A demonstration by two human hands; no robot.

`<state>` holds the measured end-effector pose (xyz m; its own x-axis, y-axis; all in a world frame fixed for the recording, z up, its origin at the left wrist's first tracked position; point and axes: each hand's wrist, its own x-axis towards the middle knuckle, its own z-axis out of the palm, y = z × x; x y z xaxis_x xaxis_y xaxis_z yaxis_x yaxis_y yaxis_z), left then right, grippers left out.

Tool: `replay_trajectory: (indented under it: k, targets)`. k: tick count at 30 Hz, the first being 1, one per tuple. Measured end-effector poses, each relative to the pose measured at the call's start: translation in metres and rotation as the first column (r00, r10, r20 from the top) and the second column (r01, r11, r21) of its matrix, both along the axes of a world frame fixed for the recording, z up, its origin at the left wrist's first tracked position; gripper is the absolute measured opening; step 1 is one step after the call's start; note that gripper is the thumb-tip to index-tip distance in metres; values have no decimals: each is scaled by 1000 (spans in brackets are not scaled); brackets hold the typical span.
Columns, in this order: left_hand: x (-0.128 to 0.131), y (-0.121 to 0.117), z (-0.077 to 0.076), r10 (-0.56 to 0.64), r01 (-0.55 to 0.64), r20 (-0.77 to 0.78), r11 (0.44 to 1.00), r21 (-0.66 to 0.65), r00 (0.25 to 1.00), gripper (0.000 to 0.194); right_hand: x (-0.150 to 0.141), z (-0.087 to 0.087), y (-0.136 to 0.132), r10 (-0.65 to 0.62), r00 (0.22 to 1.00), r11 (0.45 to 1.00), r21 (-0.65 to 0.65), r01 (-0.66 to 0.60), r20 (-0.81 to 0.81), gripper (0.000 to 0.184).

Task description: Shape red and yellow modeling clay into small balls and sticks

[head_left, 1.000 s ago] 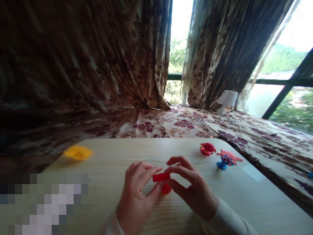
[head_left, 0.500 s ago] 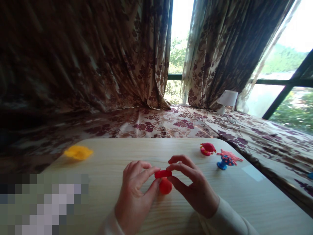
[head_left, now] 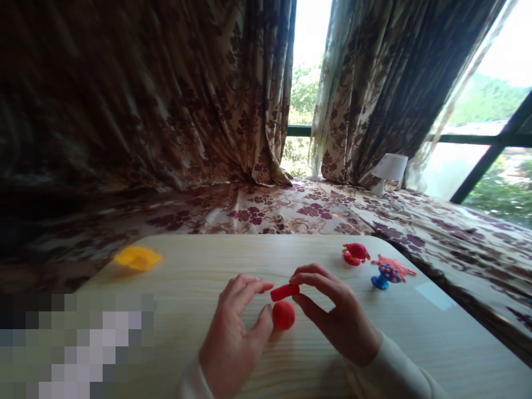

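Observation:
A short red clay roll (head_left: 285, 292) is pinched at its right end between the thumb and fingers of my right hand (head_left: 338, 316). My left hand (head_left: 239, 332) has its thumb and fingers apart, just left of the roll's free end. Below the roll, a red clay ball (head_left: 284, 316) rests on the pale wooden table (head_left: 199, 260). The left thumb tip is close beside the ball; whether it touches I cannot tell.
A yellow clay piece (head_left: 138, 258) lies at the table's far left. Toward the far right are a dark pink clay figure (head_left: 356, 253), a blue mushroom-like piece with pink dots (head_left: 387, 276) and a flat pink piece (head_left: 397, 262). A white lamp (head_left: 389, 168) stands beyond.
My left thumb and fingers have spread and let go of the roll's left end. The roll now tilts, left end lower, in my right hand. More of the ball shows.

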<state>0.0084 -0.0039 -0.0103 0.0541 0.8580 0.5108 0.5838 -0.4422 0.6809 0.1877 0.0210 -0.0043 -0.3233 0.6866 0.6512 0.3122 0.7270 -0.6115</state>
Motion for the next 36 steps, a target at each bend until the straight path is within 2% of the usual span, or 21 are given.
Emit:
replay_trajectory:
  k: [3, 6, 11, 14, 21, 27, 32, 36]
  targets:
    - [1, -1, 7, -67, 81, 98, 985, -149, 993, 21, -1, -1, -1, 35, 999, 999, -32, -35, 15, 17]
    - [3, -1, 9, -116, 169, 202, 948, -271, 973, 21, -2, -1, -4, 64, 997, 997, -46, -62, 52, 20]
    - [3, 1, 8, -96, 277, 402, 864, -420, 910, 24, -4, -2, -9, 12, 997, 1000, -27, -10, 78, 39]
    - [1, 3, 8, -111, 335, 466, 838, -432, 878, 25, -6, -3, -10, 13, 994, 1000, -3, -13, 111, 47]
    - [0, 3, 10, -158, 428, 529, 791, -438, 834, 29, -10, -5, -11, 59, 992, 998, -26, -56, 113, 39]
    - [2, 2, 8, -126, 435, 562, 775, -459, 818, 23, -10, -9, -13, 39, 986, 999, -40, -33, 163, 63]
    - [3, 2, 8, -127, 465, 583, 746, -477, 802, 27, -11, -12, -12, 40, 985, 999, 7, -42, 168, 51]
    - [3, 2, 10, -133, 460, 570, 747, -481, 811, 27, -11, -11, -11, 46, 984, 999, 11, -49, 170, 44]
